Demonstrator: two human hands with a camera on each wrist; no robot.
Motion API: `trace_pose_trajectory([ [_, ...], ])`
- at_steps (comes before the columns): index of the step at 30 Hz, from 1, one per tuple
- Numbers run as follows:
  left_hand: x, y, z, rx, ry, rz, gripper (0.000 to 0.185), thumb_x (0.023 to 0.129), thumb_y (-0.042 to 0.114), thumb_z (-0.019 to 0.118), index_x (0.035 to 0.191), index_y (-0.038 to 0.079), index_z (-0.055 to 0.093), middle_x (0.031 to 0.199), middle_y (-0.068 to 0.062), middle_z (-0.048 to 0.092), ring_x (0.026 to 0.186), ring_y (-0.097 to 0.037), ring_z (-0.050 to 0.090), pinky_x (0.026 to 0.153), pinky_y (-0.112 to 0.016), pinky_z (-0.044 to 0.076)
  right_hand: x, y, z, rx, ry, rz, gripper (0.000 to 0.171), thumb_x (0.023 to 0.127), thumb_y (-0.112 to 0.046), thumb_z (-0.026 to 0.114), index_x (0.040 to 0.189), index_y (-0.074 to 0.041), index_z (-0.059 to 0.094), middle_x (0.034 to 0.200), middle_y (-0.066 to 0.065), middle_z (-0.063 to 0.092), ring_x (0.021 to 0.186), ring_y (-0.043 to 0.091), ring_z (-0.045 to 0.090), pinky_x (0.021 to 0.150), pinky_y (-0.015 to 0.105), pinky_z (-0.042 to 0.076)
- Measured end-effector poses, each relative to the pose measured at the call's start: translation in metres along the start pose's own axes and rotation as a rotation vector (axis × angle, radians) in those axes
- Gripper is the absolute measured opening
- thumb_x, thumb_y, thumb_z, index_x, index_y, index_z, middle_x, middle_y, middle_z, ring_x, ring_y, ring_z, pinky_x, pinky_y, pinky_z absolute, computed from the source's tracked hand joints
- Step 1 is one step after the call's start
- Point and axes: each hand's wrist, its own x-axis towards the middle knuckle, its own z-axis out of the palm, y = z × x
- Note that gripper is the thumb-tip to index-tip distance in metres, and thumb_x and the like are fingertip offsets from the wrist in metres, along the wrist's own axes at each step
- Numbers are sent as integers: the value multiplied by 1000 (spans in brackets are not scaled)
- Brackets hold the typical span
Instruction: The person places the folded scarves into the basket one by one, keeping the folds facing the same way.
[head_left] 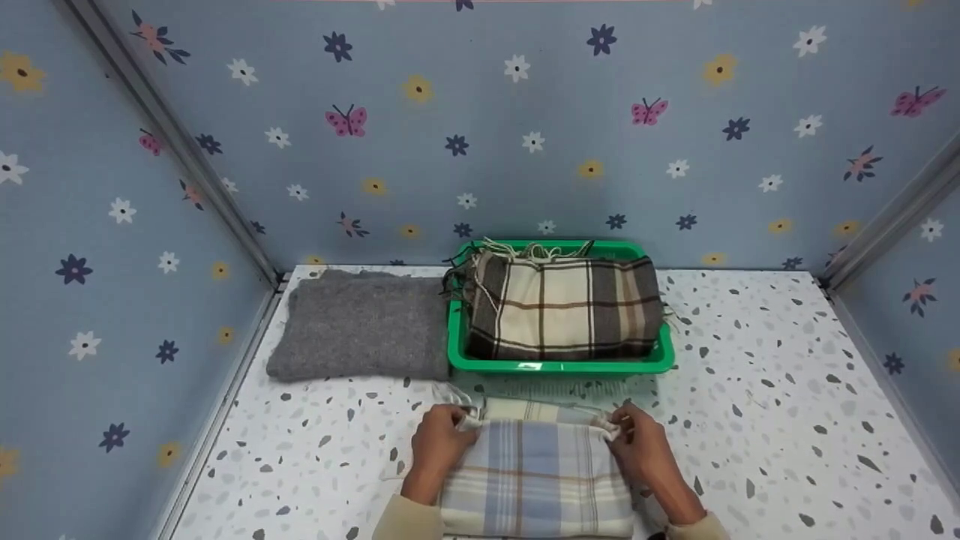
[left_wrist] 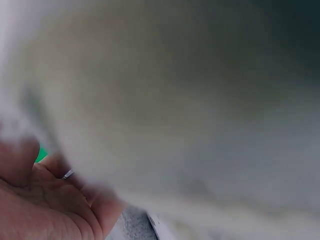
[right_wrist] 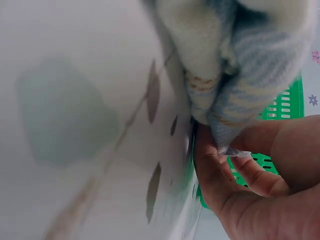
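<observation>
Two hands [head_left: 442, 444] [head_left: 643, 446] flank blanket [head_left: 536, 472], apparently pinching.

Soft, even light; left wrist view blurs the cloth [left_wrist: 150, 110].

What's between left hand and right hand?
The blue-and-cream plaid cloth fills the stretch from the left hand to the right hand; head view shows it.
</observation>
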Motion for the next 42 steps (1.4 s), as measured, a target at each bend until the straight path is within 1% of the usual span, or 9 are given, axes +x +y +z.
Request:
trace_pose_trajectory([
  [7,0,7,6,12,13,11,17,79,7,86,94,4,78,89,-6,74,77,-20,66,67,-44,51,1,5,-6,-1,22,9,26,82,18,65,101,0,65,91,11,68,77,19,62,68,33,50],
  [11,0,9,10,11,17,18,18,79,8,87,95,3,78,90,-6,74,79,-23,67,69,-46,52,2,7,-9,-4,26,1,27,81,18,66,100,-1,65,90,11,68,77,19,63,68,33,50],
  [16,1,11,14,18,17,18,19,81,9,87,97,4,79,91,-6,74,80,-24,68,70,-49,50,3,9,-13,-3,18,2,26,82,17,68,101,-1,65,89,10,68,75,19,62,66,33,49],
  [19,2,12,16,20,12,13,18,81,10,87,97,5,79,90,-5,74,79,-23,67,69,-47,49,3,10,-16,-10,12,8,26,83,17,70,101,-1,65,89,11,67,75,18,61,66,33,49],
  [25,2,15,21,3,-6,10,13,81,7,85,91,6,77,87,-4,71,72,-18,60,64,-41,48,4,13,-21,-2,2,25,24,84,18,66,101,0,65,89,11,65,74,18,59,67,34,48],
  [31,3,18,26,14,9,8,14,80,7,85,90,6,77,87,-3,70,74,-19,61,65,-42,49,5,16,-25,0,1,50,22,86,15,70,102,1,64,90,12,66,74,18,60,66,32,49],
  [35,4,20,29,-2,7,10,13,80,6,85,91,6,77,87,-3,69,74,-19,61,63,-42,47,6,19,-27,-8,17,41,24,85,15,70,102,1,64,90,12,67,74,18,62,65,31,49],
  [39,4,21,32,-19,-8,7,11,81,6,84,88,6,75,85,-2,66,71,-18,56,63,-40,44,4,22,-29,-9,27,21,24,85,16,68,103,0,65,91,12,68,74,19,62,65,32,49],
  [42,4,22,34,-29,-21,0,11,83,7,83,86,8,73,84,-2,64,69,-18,52,62,-38,42,4,22,-32,-14,20,27,24,85,16,68,104,0,65,92,13,67,74,19,61,66,32,48],
])
